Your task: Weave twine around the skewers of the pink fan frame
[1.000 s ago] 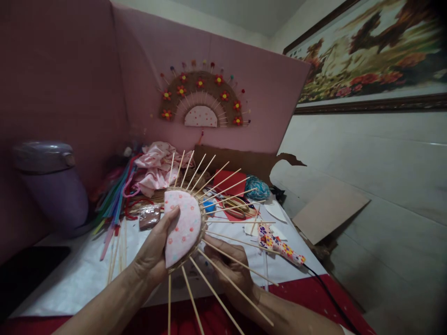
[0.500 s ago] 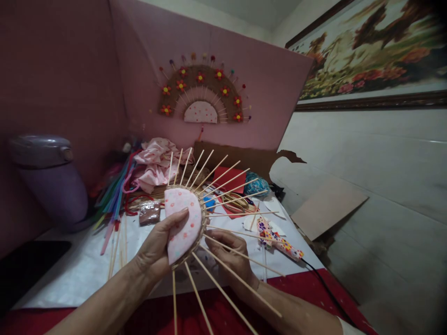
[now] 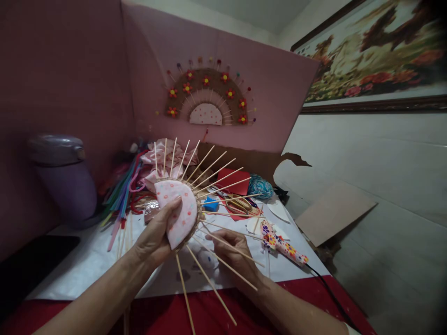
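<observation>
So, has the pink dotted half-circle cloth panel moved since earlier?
Yes, the panel moved left and up in view, away from the flower-patterned corded tool.

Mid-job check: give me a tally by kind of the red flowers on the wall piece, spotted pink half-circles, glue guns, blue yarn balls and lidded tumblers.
Red flowers: 9
Spotted pink half-circles: 2
Glue gun: 1
Blue yarn ball: 1
Lidded tumbler: 1
Total: 14
</observation>
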Available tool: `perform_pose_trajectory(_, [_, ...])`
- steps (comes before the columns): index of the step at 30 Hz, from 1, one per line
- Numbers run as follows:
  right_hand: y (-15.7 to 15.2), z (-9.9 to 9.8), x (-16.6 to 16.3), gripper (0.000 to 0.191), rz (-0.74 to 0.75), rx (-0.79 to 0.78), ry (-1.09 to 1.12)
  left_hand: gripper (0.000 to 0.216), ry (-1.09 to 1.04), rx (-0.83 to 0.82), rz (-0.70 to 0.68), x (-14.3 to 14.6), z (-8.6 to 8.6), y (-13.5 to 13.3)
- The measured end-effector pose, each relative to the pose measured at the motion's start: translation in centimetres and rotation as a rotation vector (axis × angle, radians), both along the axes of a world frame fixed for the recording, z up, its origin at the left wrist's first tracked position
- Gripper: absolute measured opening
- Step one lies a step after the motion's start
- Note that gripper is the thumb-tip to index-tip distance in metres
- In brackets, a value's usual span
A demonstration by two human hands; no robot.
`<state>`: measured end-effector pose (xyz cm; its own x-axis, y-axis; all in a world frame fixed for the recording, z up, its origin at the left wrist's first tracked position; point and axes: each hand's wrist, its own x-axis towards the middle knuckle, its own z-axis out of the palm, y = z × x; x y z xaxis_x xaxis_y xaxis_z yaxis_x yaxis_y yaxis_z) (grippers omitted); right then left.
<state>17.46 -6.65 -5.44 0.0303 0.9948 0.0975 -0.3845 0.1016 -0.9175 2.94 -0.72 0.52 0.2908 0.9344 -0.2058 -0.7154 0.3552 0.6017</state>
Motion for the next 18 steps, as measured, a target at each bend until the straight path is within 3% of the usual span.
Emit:
perform_pose_trajectory(5, [0.1, 0.3, 0.4, 0.019, 0.123, -0.086, 0.160, 0.016, -0.013, 0.045, 0.036, -0.8, 0.3, 1.0])
perform_pose_trajectory(10, [0.5, 0.5, 0.8, 0.008, 0.052, -0.123, 0.296, 0.017, -0.012, 0.064, 0.073, -1.6, 0.4, 1.8])
perform_pose_trajectory(14, [0.5, 0.3, 0.8, 0.017, -0.007, -0.098, 0.184, 0.016, 0.012, 0.085, 0.112, -2.0, 0.4, 2.5])
perform_pose_trajectory(18, [1.1, -0.2, 1.2, 0.024, -0.181, 0.022, 0.002, 0.014, 0.031, 0.102, 0.181, -3.0, 0.6, 3.5])
